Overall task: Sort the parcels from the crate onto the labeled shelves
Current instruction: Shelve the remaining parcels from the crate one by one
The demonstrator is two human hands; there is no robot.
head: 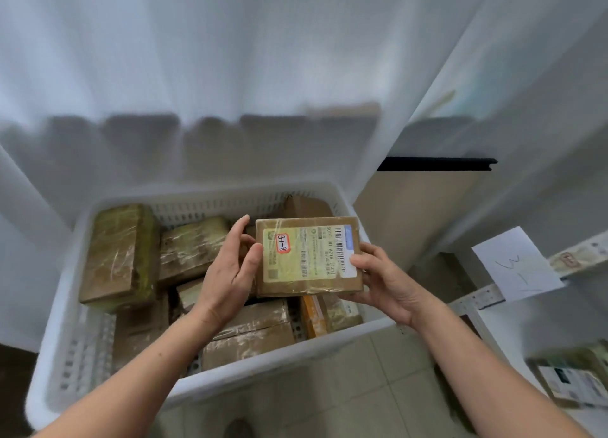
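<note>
A flat brown cardboard parcel hangs above the white slotted crate, label side up. Its shipping label carries a barcode and a red-edged sticker marked "3-1-8". My left hand grips the parcel's left edge with the thumb on top. My right hand holds the right edge, thumb pressing on the label. Inside the crate lie several more taped brown parcels, some flat and some on edge.
A white shelf rack stands at the right, with a paper sign reading "3-1" taped to a shelf edge. Parcels lie on a lower shelf at far right. A white curtain hangs behind the crate. Pale tiled floor shows below.
</note>
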